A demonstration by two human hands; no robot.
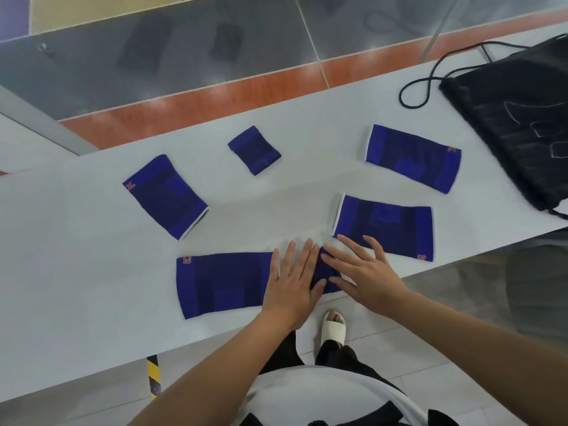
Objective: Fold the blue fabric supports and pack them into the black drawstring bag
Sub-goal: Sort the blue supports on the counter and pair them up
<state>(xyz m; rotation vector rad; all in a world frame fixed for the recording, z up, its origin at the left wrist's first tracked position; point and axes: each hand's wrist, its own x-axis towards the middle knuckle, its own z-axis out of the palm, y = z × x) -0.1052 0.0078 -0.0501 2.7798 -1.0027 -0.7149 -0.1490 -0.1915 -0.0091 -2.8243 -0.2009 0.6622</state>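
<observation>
Several blue fabric supports lie flat on a white table (76, 272). The nearest support (221, 284) sits at the table's front edge; my left hand (292, 284) and my right hand (359, 272) both press flat on its right end with straight fingers. Another support (390, 226) lies just beyond my right hand, one (413, 158) is further back, one (166, 195) is on the left, and a small folded one (254, 150) is at the back. The black drawstring bag (516, 118) lies flat at the far right, its cord (430, 78) looped on the table.
The table's front edge runs just below my hands, with tiled floor and a foot in a white slipper (333, 327) beneath. A yellow-black striped table leg (153, 373) shows under the edge. Beyond the table's far edge lies dark and orange floor.
</observation>
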